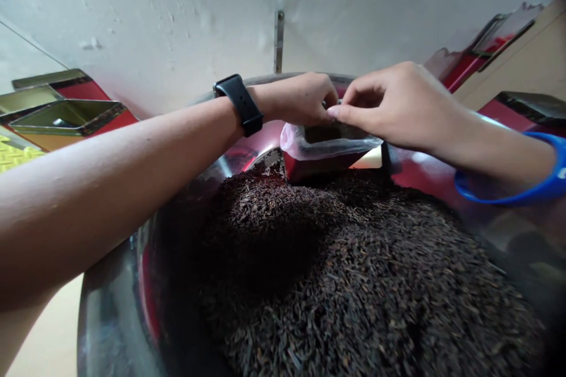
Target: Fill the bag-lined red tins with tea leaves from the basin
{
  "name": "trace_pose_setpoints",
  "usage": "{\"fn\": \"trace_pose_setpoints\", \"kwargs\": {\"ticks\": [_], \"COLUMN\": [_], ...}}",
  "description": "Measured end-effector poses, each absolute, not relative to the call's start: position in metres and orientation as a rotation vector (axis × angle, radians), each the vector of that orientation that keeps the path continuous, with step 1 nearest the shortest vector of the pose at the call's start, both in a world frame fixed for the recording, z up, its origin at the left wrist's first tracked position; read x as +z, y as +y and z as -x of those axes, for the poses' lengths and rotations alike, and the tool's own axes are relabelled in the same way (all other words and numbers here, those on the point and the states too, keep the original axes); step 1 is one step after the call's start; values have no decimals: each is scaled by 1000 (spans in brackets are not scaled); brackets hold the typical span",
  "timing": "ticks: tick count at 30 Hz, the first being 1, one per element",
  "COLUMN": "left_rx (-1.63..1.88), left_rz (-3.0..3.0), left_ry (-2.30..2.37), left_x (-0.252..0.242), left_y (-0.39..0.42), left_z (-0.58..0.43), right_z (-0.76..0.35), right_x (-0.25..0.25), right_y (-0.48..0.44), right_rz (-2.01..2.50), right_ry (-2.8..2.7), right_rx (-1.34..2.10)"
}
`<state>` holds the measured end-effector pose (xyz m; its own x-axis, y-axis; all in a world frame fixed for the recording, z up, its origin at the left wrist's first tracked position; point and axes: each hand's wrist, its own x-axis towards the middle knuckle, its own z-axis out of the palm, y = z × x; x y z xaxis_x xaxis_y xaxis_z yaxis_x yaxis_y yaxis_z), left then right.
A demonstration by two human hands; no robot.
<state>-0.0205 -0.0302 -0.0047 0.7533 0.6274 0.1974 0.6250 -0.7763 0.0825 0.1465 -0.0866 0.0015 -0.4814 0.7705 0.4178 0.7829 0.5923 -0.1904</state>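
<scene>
A big steel basin (101, 306) holds a heap of dark loose tea leaves (336, 271). At the heap's far edge stands a red tin (322, 166) lined with a clear plastic bag (294, 142) that has dark tea inside. My left hand (305, 97), with a black watch on its wrist, has its fingers curled over the bag's rim at the tin's back. My right hand (389, 103), a blue band on its wrist, pinches the bag's rim from the right. Both hands meet above the tin's mouth.
Open gold-lined red tins (66, 115) are stacked on the left. More red tins and lids (495, 41) stand at the right by a tan surface. A white wall with a metal strip (278, 41) rises behind the basin.
</scene>
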Motion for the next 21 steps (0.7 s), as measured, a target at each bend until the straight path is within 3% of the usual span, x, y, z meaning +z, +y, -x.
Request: {"fn": "trace_pose_setpoints", "kwargs": {"ticks": [8, 21], "left_rx": [349, 330], "left_rz": [-2885, -2867], "left_ry": [1072, 1094], "left_x": [-4, -1], "left_y": [-32, -31], "left_z": [19, 18], "right_z": [-126, -121], "right_x": [-17, -31], "right_y": [-110, -114], "right_rz": [553, 571], "right_ry": [-3088, -3272], "right_rx": [464, 475]}}
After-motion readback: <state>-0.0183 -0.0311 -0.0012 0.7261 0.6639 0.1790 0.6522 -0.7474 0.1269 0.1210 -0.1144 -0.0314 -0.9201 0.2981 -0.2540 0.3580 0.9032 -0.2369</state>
